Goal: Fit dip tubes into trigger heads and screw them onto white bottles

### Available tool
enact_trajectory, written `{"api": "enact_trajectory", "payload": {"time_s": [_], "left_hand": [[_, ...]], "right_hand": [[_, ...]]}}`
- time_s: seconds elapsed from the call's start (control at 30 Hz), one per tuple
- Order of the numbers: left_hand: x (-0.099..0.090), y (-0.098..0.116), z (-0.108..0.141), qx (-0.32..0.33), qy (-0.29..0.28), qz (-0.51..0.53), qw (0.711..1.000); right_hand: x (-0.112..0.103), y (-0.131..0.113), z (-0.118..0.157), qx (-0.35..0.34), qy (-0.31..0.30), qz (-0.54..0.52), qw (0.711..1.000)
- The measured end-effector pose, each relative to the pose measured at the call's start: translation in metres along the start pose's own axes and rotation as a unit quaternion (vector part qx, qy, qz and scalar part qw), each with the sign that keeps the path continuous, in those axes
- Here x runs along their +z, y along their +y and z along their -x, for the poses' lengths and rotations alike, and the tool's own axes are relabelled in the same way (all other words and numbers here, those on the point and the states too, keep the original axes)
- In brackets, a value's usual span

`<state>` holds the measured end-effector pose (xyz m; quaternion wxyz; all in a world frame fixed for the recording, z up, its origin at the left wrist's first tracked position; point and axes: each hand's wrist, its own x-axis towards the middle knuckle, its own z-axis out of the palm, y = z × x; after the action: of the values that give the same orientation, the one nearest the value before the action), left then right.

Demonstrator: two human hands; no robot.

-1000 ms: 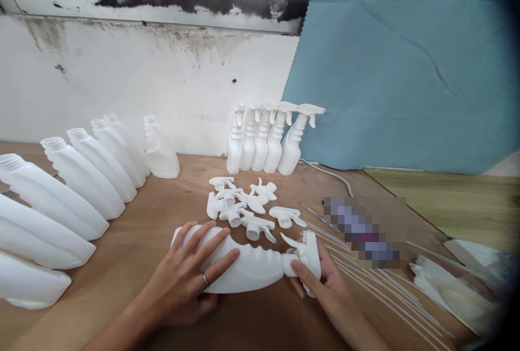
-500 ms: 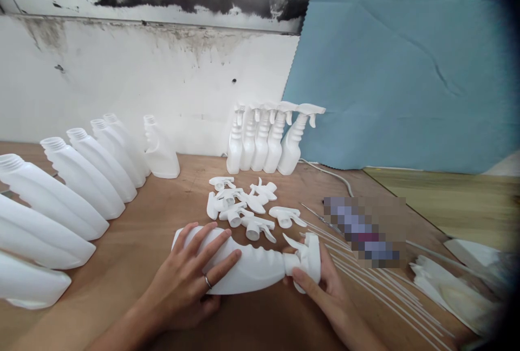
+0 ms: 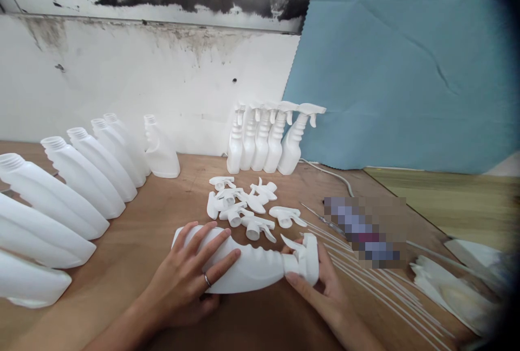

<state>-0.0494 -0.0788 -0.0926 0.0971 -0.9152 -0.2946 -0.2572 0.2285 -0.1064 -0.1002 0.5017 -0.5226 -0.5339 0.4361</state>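
Observation:
A white plastic spray bottle lies on its side, its neck pointing right. My left hand, with a ring on one finger, is wrapped over the bottle's body. On the neck sits a white trigger sprayer. My right hand grips the sprayer at its collar, thumb in front and the other fingers partly hidden behind. Just beyond the bottle lies a loose pile of white trigger sprayers.
Open-necked white bottles stand in a row at left. Against the wall are several bottles fitted with sprayers. Thin white tubes lie at right beside a blurred-out item and a plastic bag. A cable runs behind.
The trigger sprayer has turned slightly on the bottle's neck, and my right thumb has shifted a little left onto the collar. My left hand and the bottle's body stay in place.

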Motion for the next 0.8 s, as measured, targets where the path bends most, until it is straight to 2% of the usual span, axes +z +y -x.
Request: {"api": "enact_trajectory", "payload": {"time_s": [0.1,0.23,0.4,0.57,0.63,0.8], "left_hand": [[-0.001,0.001,0.000,0.001,0.002,0.002,1.000],[-0.002,0.002,0.000,0.000,0.001,-0.001,1.000],[0.000,0.002,0.000,0.004,0.005,0.002,1.000],[0.000,0.001,0.000,0.004,0.010,-0.001,1.000],[-0.001,0.001,0.000,0.008,0.009,-0.002,1.000],[0.000,0.002,0.002,0.015,0.010,0.003,1.000]], "right_hand": [[0.000,-0.002,0.000,0.016,0.000,0.002,1.000],[-0.001,-0.001,0.000,-0.001,0.009,0.006,1.000],[-0.002,0.000,0.001,0.027,0.016,0.031,0.999],[0.000,-0.009,0.000,-0.007,0.023,0.011,1.000],[0.000,-0.012,0.000,0.001,0.019,0.006,1.000],[-0.004,-0.004,0.001,0.017,0.047,0.016,0.999]]}}
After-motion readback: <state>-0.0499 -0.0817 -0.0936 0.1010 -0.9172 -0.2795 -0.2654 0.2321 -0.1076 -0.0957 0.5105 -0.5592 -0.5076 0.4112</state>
